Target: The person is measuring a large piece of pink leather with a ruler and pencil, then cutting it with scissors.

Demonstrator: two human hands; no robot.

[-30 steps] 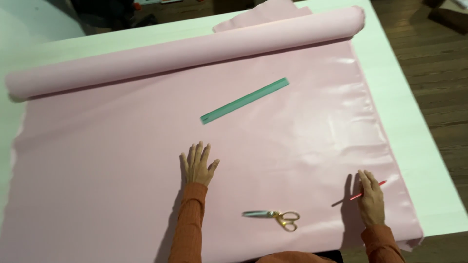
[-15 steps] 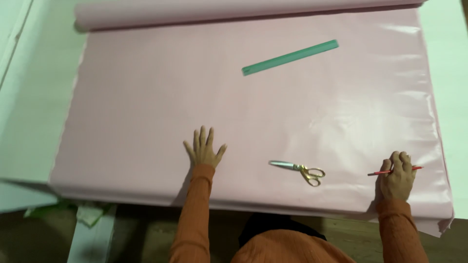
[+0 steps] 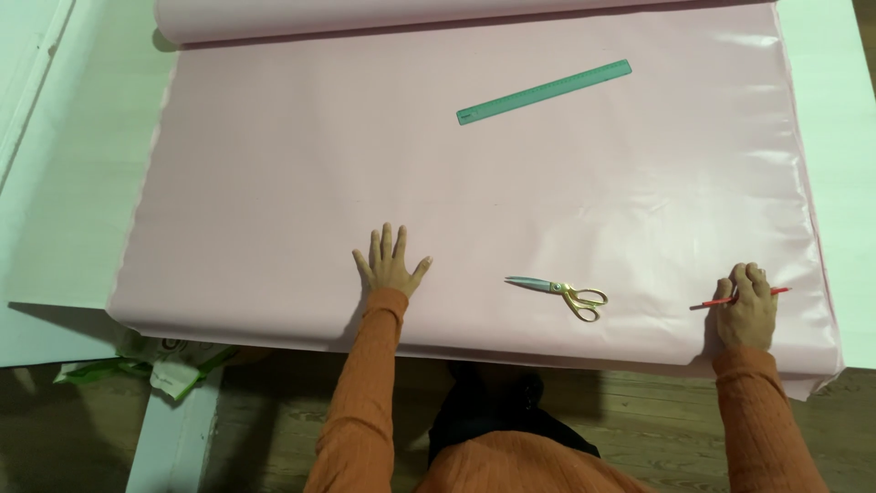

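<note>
While left hand (image 3: 391, 265) presses pink sheet (image 3: 456, 201), fingers spread, right-hand fingers (image 3: 748, 278) clamp red pencil (image 3: 780, 291).

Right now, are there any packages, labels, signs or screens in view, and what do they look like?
Crumpled package or bag: under the table's near left edge, beside the white table leg; white with green parts and dark markings, partly hidden.
Green ruler: lying slantwise on the pink sheet, long and flat, with fine printed marks along one edge.
No signs or screens show.
</note>
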